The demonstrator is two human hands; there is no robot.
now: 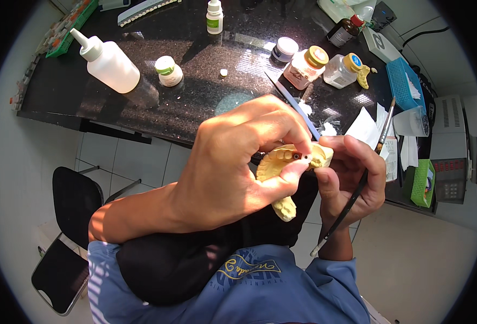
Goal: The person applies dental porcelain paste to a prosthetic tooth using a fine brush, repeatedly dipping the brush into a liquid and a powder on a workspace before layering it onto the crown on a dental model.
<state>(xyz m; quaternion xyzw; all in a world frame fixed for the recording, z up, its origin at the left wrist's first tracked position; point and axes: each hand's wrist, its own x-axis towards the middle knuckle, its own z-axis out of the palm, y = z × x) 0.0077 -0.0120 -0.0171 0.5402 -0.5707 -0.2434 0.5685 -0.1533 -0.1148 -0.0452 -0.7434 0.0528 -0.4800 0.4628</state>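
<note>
A yellow plaster dental model with a row of teeth is held up between my two hands, over the table's near edge. My left hand pinches a small whitish piece with a dark hole, at the model's tooth row; fingers partly hide it. Beside it a dark ring shows in the model. My right hand grips the model's right end with thumb and fingers. A thin paintbrush with a black handle crosses that hand, bristles up. Below the model hangs another yellow plaster part; whether it is joined cannot be seen.
On the dark stone table stand a white squeeze bottle, a green-labelled jar, a dropper bottle and lidded jars. A blue-grey flat tool slants behind my hands. Blue and green baskets line the right.
</note>
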